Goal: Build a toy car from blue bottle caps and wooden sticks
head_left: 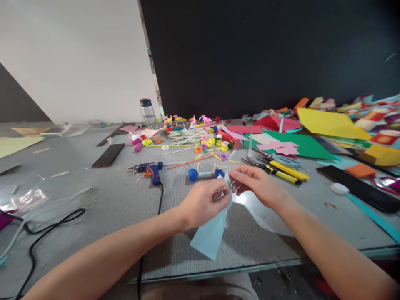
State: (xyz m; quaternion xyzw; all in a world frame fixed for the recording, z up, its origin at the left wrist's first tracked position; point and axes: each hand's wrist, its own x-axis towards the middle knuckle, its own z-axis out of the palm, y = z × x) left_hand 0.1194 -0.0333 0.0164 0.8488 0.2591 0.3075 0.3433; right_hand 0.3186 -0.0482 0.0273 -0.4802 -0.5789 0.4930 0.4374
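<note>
Pale-blue paper point(210, 237): one, pinched in left fingers point(222, 203)!
Right fingers point(242, 176): bent at its top, grip unclear
Glue gun point(153, 172): one
Bottle point(148, 114): one

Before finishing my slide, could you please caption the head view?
Left hand holding pale-blue paper, right hand at its upper end, glue gun lying nearby.

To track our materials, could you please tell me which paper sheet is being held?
The pale blue paper, in the left hand; others, like the large green sheet, lie untouched.
</note>
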